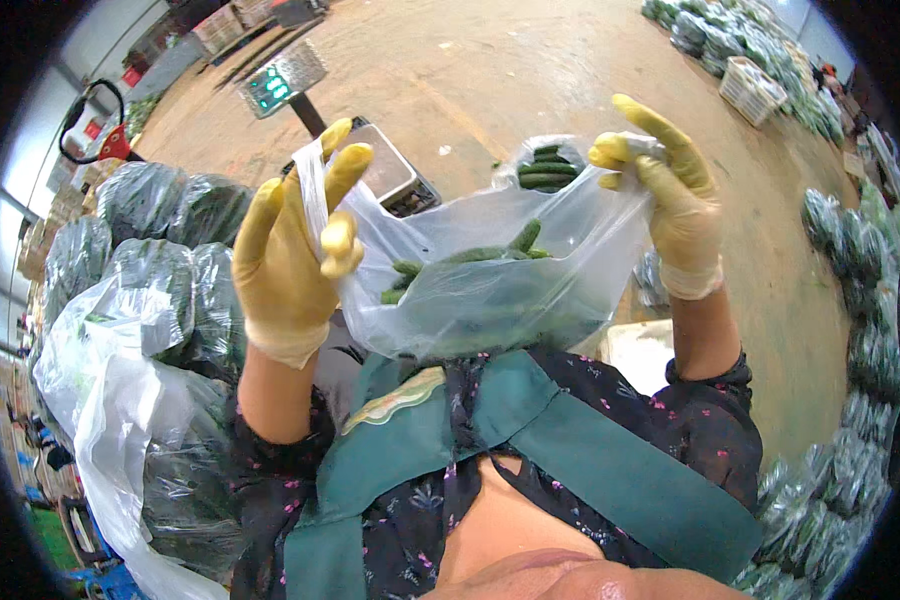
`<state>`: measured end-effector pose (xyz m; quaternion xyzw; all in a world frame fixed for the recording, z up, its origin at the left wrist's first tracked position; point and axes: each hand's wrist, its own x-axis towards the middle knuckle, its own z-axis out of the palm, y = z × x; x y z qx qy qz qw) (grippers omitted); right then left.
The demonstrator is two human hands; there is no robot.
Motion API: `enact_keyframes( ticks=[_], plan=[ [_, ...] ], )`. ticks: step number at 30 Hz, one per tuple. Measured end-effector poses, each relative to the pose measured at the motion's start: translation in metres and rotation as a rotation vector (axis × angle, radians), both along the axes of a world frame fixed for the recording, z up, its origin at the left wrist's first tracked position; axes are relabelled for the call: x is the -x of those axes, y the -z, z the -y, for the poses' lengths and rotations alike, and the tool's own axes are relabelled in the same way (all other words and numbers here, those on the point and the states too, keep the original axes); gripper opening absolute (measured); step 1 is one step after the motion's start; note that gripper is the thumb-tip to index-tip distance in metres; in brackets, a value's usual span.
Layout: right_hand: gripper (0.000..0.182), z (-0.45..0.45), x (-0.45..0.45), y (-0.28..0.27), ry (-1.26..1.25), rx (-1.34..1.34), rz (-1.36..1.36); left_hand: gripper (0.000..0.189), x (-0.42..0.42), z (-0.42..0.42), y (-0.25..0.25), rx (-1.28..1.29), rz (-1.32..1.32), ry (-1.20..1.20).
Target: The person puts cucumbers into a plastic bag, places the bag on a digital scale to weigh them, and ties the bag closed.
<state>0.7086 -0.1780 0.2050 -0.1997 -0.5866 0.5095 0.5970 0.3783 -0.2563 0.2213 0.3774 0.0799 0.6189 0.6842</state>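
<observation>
Between my two gloved hands hangs a clear plastic bag [487,292] with several green cucumbers [480,255] inside. My left hand [292,240], in a yellow-coated glove, has one bag handle looped over its fingers. On the other side, my right hand [675,180] grips the bunched opposite handle between fingers and thumb. The bag's mouth is spread wide and its bottom sags close to my chest. Just beyond its far rim, another plastic bag holds more cucumbers [547,171].
A platform scale [379,169] with a lit display [274,88] stands ahead on the left. Filled plastic bags [150,292] are piled at my left. More bagged produce [870,330] lines the right side. A white crate [751,90] sits far right; a pallet-jack handle [112,142] rises far left.
</observation>
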Motion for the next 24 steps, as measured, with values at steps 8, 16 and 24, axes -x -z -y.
enact_keyframes(
  ticks=[8, 16, 24],
  plan=[
    [0.027, 0.076, 0.026, 0.110, 0.055, 0.033, 0.401, 0.093, -0.054, 0.028, -0.026, -0.088, -0.392, 0.001],
    [0.025, 0.070, 0.011, 0.099, 0.175, 0.201, 0.128, 0.097, -0.044, 0.033, -0.017, 0.082, -0.341, -0.099],
    [0.042, 0.023, 0.032, 0.141, 0.132, -0.094, 0.844, 0.098, -0.033, 0.027, -0.002, 0.104, -0.097, 0.054]
  ],
)
